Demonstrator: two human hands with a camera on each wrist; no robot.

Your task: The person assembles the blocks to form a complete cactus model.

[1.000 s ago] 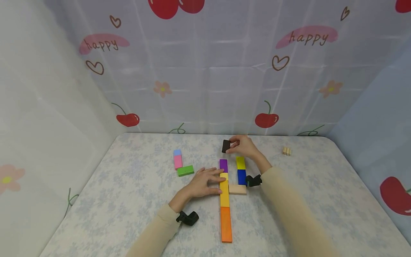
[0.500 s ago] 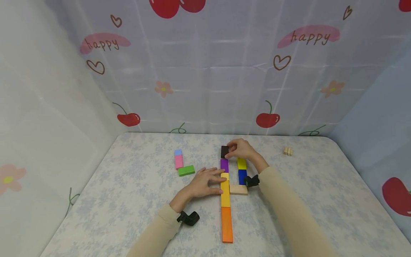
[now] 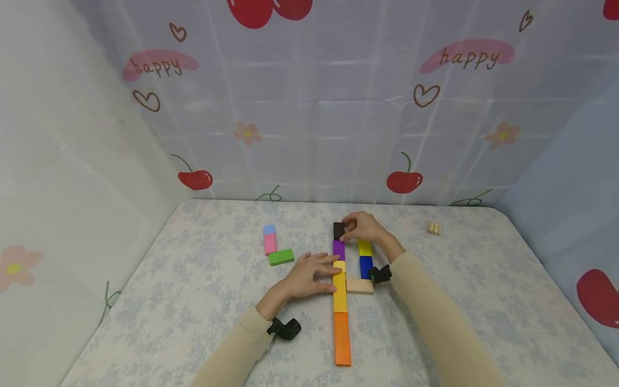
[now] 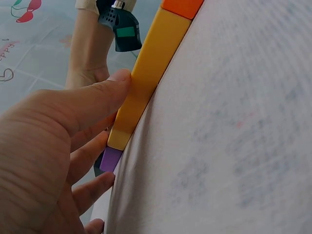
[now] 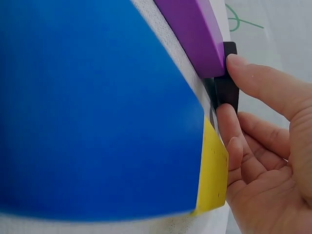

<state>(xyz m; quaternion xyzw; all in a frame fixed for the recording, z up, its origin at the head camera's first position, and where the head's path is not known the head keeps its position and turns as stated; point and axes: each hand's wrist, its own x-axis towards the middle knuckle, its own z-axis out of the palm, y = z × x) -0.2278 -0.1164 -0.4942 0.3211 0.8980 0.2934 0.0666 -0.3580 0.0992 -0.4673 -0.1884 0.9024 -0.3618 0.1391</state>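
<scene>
In the head view, a column of blocks runs toward me: black block [image 3: 338, 230], purple block [image 3: 338, 250], amber blocks [image 3: 340, 298] and orange block [image 3: 342, 339]. My left hand [image 3: 304, 277] lies along the column's left side, its extended fingers touching the amber and purple blocks. At the far end my right hand [image 3: 366, 227] pinches the black block between thumb and finger. The right wrist view shows that black block [image 5: 227, 92] against the end of the purple block [image 5: 195, 36]. Thumb and fingertips of my left hand [image 4: 44, 156] rest against the amber block [image 4: 151, 63] in the left wrist view.
Right of the column, a beige block [image 3: 360, 286] lies crosswise below a blue block [image 3: 366, 267] and a yellow block [image 3: 365, 248]. To the left are green [image 3: 281, 257], pink [image 3: 270, 244] and light blue [image 3: 268, 229] blocks. Small pale wooden pieces [image 3: 434, 229] sit at the far right.
My right hand has brought the black block down and toward me, from above the column's far end to against the purple block. The left hand stays in place.
</scene>
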